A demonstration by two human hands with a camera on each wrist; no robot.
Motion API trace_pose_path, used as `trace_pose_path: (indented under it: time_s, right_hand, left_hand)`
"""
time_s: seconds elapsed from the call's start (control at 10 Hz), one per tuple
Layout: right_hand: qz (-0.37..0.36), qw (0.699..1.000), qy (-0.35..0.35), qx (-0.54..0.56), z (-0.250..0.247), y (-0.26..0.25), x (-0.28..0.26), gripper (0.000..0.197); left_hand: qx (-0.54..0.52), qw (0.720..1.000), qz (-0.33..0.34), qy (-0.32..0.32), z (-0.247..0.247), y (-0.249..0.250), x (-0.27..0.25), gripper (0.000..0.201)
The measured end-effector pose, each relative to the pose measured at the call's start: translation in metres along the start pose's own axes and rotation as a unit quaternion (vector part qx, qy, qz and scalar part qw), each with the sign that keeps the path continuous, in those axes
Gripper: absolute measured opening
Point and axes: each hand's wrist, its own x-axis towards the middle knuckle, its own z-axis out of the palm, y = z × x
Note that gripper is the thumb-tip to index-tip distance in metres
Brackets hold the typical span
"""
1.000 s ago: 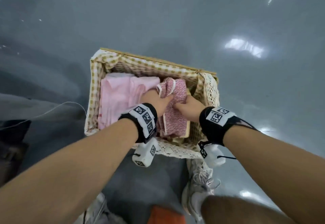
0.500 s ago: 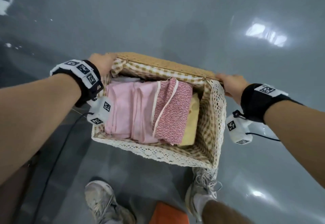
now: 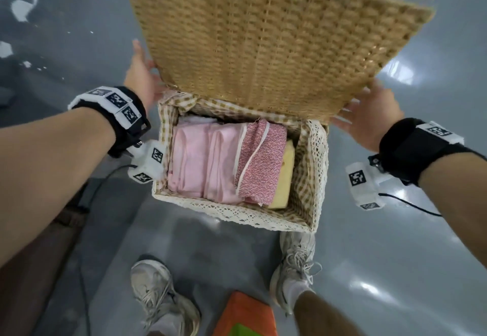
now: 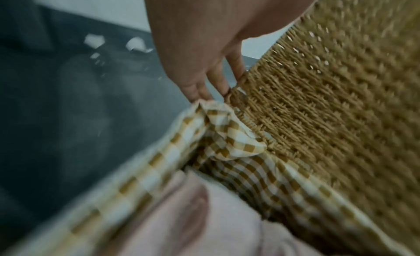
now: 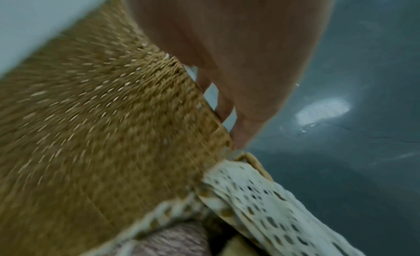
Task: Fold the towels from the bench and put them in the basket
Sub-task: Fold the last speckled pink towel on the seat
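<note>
The wicker basket stands on the floor with its gingham liner and lace trim. Folded in it lie pink towels, a red patterned towel and a yellow one. The woven lid is tilted up over the far side. My left hand touches its left edge with straight fingers, and my right hand touches its right edge, fingers spread. In the left wrist view the left hand meets the lid near the liner corner. In the right wrist view the right hand lies along the lid above the lace.
My two shoes stand just in front of the basket on the glossy grey floor. An orange object lies between them at the bottom edge. A black cable runs down at the left.
Both hands left the patterned towel, went to the basket's far corners, and the lid has swung up from behind the basket between them.
</note>
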Motion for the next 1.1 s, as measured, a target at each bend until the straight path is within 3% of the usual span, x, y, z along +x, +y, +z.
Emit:
trace_pose_path:
  time_s: [0.1,0.2,0.3,0.4,0.5,0.6,0.7,0.8,0.9,1.0,1.1]
  right_hand:
    - [0.011,0.999,0.015,-0.035,-0.006,0.006,-0.031,0.051]
    - [0.046,0.998,-0.046,-0.012,-0.018,0.025,-0.066,0.046]
    - [0.034,0.995,-0.05,-0.076,-0.026,0.056,-0.087,0.03]
    - [0.012,0.977,-0.043,-0.21,-0.029,0.096,-0.09,0.033]
    - [0.01,0.945,-0.019,-0.327,-0.02,0.132,-0.085,0.045]
    - [-0.007,0.88,0.026,-0.473,0.0,0.162,-0.079,0.064]
    - [-0.031,0.839,0.063,-0.539,0.014,0.185,-0.07,0.08]
    - [-0.03,0.816,0.105,-0.568,0.019,0.19,-0.062,0.082]
    - [0.012,0.811,0.088,-0.578,0.021,0.169,-0.064,0.073]
    - [0.008,0.799,0.033,-0.601,0.041,0.116,-0.074,0.068]
    - [-0.071,0.818,-0.06,-0.568,0.082,0.035,-0.103,0.039]
  left_hand:
    - [-0.01,0.997,-0.036,-0.071,-0.022,0.008,-0.03,0.071]
    - [-0.043,0.996,-0.041,-0.063,-0.05,0.002,-0.058,0.042]
    - [-0.064,0.997,-0.039,-0.023,-0.078,-0.018,-0.073,0.009]
    - [0.091,0.996,-0.012,0.003,-0.097,-0.057,-0.079,0.032]
    - [0.332,0.941,0.071,-0.002,-0.097,-0.097,-0.086,0.033]
    - [0.379,0.92,0.101,-0.023,-0.086,-0.133,-0.084,0.037]
    - [0.36,0.927,0.099,-0.008,-0.065,-0.162,-0.081,0.043]
    - [0.343,0.936,0.079,0.017,-0.052,-0.169,-0.077,0.059]
    - [0.349,0.936,0.036,0.019,-0.055,-0.155,-0.081,0.067]
    - [0.336,0.939,0.065,0.029,-0.071,-0.112,-0.097,0.046]
    - [0.228,0.968,0.1,0.005,-0.099,-0.052,-0.127,0.01]
